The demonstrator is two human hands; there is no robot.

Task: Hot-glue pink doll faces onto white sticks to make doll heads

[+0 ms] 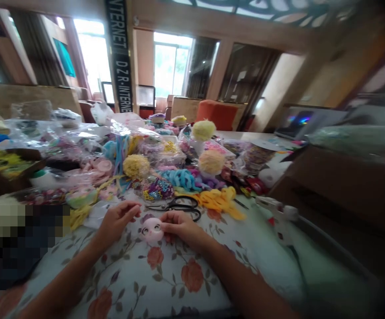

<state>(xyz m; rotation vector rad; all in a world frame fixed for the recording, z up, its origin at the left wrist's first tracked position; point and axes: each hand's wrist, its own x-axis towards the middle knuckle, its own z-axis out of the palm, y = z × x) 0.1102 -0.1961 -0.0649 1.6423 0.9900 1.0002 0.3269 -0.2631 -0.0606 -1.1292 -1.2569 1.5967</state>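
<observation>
A small pale pink doll face with painted eyes and a purple-grey top is pinched at its right edge by my right hand, just above the flowered cloth. To its left, my left hand is closed, thumb and fingertips together, apart from the face; whatever it may hold is too small to make out. Behind my right hand lie black-handled scissors, their blades pointing left. Orange-yellow yarn is heaped to the right of the scissors.
Yellow pompoms, blue chenille and a bag of colourful beads lie beyond the scissors. On the right are a glue gun and a large brown box. A laptop stands at the back right.
</observation>
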